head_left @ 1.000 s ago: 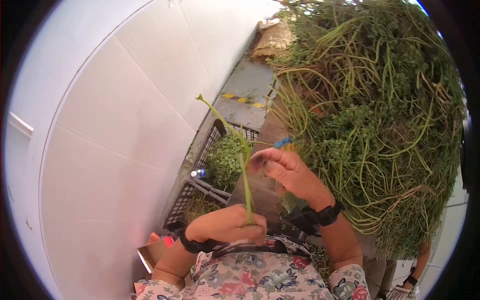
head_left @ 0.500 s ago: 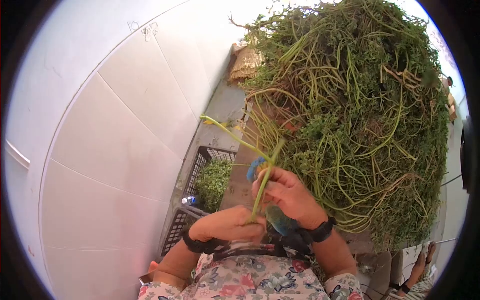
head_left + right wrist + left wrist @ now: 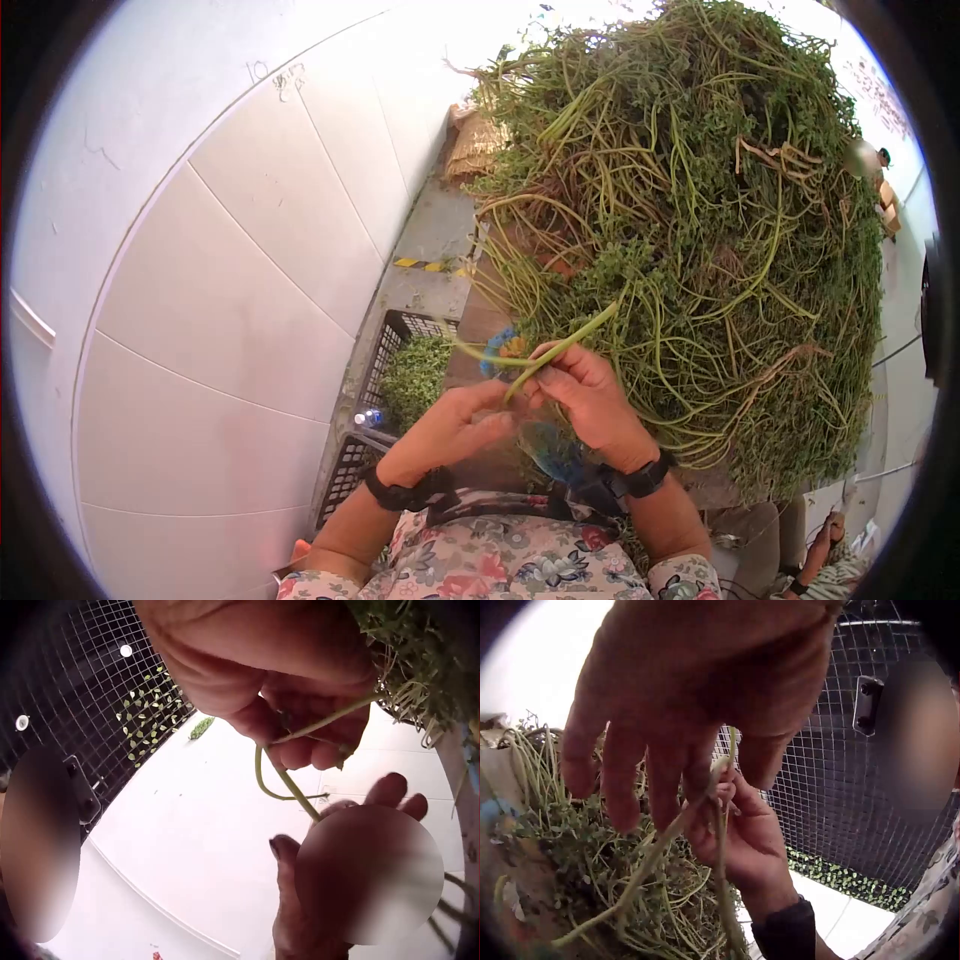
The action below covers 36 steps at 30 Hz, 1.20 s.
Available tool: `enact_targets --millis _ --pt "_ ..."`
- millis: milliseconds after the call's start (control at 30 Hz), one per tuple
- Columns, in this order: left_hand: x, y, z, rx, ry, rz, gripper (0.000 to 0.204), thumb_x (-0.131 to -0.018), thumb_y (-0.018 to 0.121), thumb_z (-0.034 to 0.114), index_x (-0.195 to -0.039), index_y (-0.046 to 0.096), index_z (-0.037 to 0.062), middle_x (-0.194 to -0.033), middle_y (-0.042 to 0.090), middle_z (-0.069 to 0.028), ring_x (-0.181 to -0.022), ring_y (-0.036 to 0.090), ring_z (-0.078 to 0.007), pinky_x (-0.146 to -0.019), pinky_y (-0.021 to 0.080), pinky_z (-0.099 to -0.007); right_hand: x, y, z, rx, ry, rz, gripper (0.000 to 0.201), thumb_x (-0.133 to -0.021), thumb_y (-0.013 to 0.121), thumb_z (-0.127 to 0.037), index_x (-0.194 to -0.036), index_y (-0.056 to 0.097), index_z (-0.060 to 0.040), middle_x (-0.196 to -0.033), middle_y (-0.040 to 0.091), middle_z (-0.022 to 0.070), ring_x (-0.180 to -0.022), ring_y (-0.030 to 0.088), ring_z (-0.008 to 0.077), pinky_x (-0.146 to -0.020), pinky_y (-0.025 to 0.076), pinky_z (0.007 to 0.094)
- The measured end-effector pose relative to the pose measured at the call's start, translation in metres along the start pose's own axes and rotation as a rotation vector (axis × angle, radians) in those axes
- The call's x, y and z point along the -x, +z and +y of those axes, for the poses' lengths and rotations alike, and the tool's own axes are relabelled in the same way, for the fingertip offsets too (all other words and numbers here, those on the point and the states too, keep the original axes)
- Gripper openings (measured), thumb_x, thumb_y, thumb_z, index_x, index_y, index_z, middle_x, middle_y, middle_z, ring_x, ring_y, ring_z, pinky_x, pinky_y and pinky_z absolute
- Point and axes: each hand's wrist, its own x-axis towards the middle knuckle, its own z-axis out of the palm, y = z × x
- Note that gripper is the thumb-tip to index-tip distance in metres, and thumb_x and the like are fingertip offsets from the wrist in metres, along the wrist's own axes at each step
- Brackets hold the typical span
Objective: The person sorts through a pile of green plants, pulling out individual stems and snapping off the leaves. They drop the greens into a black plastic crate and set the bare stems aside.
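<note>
My right hand [image 3: 592,408] pinches a forked green stem [image 3: 585,331] between thumb and fingers, in front of my body. Close to its lower end is my left hand [image 3: 450,432], its fingers extended and the thumb apart. In the left wrist view the left hand [image 3: 705,682] has loose, spread fingers above the right hand [image 3: 744,844], and stem branches [image 3: 646,864] slope downward. The right wrist view shows the stem [image 3: 291,786] between the right hand's fingertips [image 3: 279,750] and the left hand [image 3: 289,915]; whether the left touches it is unclear.
A tall heap of leafy stems [image 3: 690,230] covers the table [image 3: 478,318] ahead and right. Black crates [image 3: 388,340] stand at left, one holding greens [image 3: 415,385], beside a white wall [image 3: 240,330]. Another person's arm [image 3: 820,550] shows at lower right.
My right hand has come onto the stem and pinches it. My left hand, which gripped the lower end, has loosened its fingers. The stem leans further right, and the head view has shifted.
</note>
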Motion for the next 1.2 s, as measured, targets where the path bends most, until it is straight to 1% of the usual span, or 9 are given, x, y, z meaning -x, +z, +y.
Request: enact_targets --millis 200,333,400,500,600,800,900,1100,1200 --pt "-0.008 0.007 0.005 -0.007 -0.177 0.055 0.021 -0.086 0.051 0.015 -0.099 0.059 0.0008 -0.074 0.062 -0.0053 -0.063 0.056 -0.0128 -0.062 0.046 -0.0269 0.006 -0.004 -0.002 0.258 -0.202 0.116 0.020 -0.085 0.057 -0.007 -0.104 0.055 -0.0001 -0.089 0.061 0.0030 -0.080 0.055 0.0074 -0.071 0.046 0.0234" --pt "-0.009 0.005 -0.003 -0.303 -0.100 0.192 0.017 -0.086 0.052 0.013 -0.095 0.058 0.0001 -0.067 0.060 -0.0067 -0.059 0.056 -0.0126 -0.056 0.045 -0.0259 0.016 -0.020 -0.003 0.387 -0.307 0.554 0.024 -0.078 0.062 -0.008 -0.100 0.055 0.0001 -0.079 0.062 0.0039 -0.071 0.057 0.0089 -0.064 0.048 0.0253" --pt "-0.008 0.011 0.000 -0.326 -0.064 0.258 0.017 -0.089 0.053 0.016 -0.089 0.057 -0.0005 -0.065 0.056 -0.0018 -0.056 0.052 -0.0068 -0.052 0.043 -0.0224 0.020 -0.007 -0.017 0.506 -0.293 0.475 0.028 -0.076 0.064 -0.010 -0.101 0.056 -0.0008 -0.076 0.062 0.0047 -0.068 0.058 0.0093 -0.063 0.048 0.0251" --pt "-0.010 0.018 -0.009 -0.439 0.052 0.204 0.015 -0.087 0.055 0.014 -0.089 0.057 -0.0007 -0.068 0.059 -0.0056 -0.054 0.055 -0.0138 -0.052 0.044 -0.0248 0.020 0.006 -0.025 0.722 -0.201 0.322 0.037 -0.075 0.067 -0.018 -0.106 0.056 -0.0020 -0.074 0.063 0.0081 -0.062 0.061 0.0135 -0.060 0.049 0.0272" --pt "-0.011 0.023 0.007 -0.542 0.031 0.188 0.024 -0.077 0.064 0.011 -0.100 0.060 0.0068 -0.076 0.061 -0.0177 -0.070 0.061 -0.0339 -0.060 0.048 -0.0352 0.014 0.005 -0.020 0.743 -0.115 0.220 0.041 -0.080 0.065 -0.027 -0.109 0.054 -0.0003 -0.076 0.063 0.0064 -0.064 0.056 0.0080 -0.057 0.046 0.0247" --pt "-0.015 0.018 0.002 -0.610 0.329 0.347 0.016 -0.081 0.062 0.011 -0.092 0.057 0.0013 -0.079 0.061 -0.0143 -0.072 0.061 -0.0315 -0.062 0.047 -0.0340 0.011 0.003 0.003 0.640 -0.182 0.169 0.033 -0.079 0.067 -0.014 -0.107 0.055 -0.0009 -0.079 0.063 0.0036 -0.067 0.055 0.0054 -0.058 0.046 0.0213" --pt "-0.018 0.020 0.001 -0.577 0.403 0.366 0.014 -0.079 0.062 0.009 -0.091 0.058 0.0020 -0.079 0.060 -0.0150 -0.072 0.060 -0.0316 -0.063 0.047 -0.0341 0.012 0.009 0.006 0.683 -0.238 0.191 0.035 -0.075 0.069 -0.016 -0.105 0.056 -0.0019 -0.076 0.065 0.0100 -0.065 0.063 0.0128 -0.061 0.049 0.0268" --pt "-0.013 0.022 0.000 -0.553 0.164 0.263 0.018 -0.075 0.064 0.009 -0.092 0.060 0.0059 -0.081 0.063 -0.0141 -0.075 0.061 -0.0323 -0.064 0.048 -0.0377 0.007 0.005 0.020 0.270 -0.092 0.250 0.029 -0.076 0.067 -0.019 -0.099 0.059 -0.0033 -0.075 0.066 0.0088 -0.065 0.063 0.0122 -0.061 0.049 0.0265" --pt "-0.012 0.022 -0.012 -0.653 0.254 0.268 0.016 -0.075 0.065 0.009 -0.088 0.058 0.0036 -0.073 0.060 -0.0135 -0.069 0.058 -0.0339 -0.060 0.046 -0.0371 0.010 0.008 0.017 0.556 -0.121 0.279 0.030 -0.077 0.065 -0.022 -0.099 0.058 -0.0039 -0.075 0.066 0.0099 -0.066 0.064 0.0147 -0.060 0.049 0.0279"
